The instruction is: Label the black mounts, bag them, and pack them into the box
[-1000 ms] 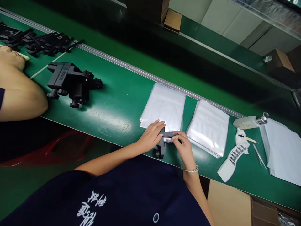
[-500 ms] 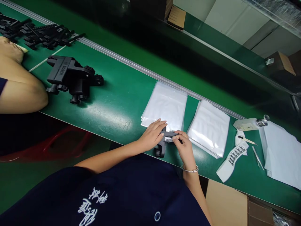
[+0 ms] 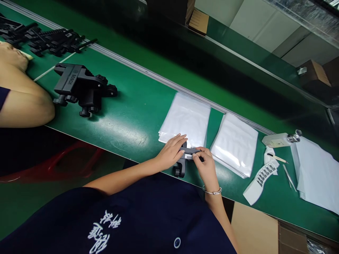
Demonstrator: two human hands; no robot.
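- So the black bracket (image 3: 189, 151) is sitting at the near edge of the green bench (image 3: 137, 109), just by the left stack of plastic bags (image 3: 186, 116), probably for easy reach.
- Left hand (image 3: 169, 155) is lying over its left side, fingers together and nearly straight, likely steadying it. Can't tell if it's actually clamping, since the hand's covering that bit.
- Right hand (image 3: 208, 166) is pinching the other end, thumb and forefinger clamped on the bracket beside a small whitish label (image 3: 188, 156), presumably for fine control.
- The label strip (image 3: 261, 180), tweezers (image 3: 289, 178) and bottle (image 3: 277, 140) are sitting off right, handy but out of the way.
- A black BOSCH mount (image 3: 79, 84) is sitting well apart on the left, leaving elbow room.
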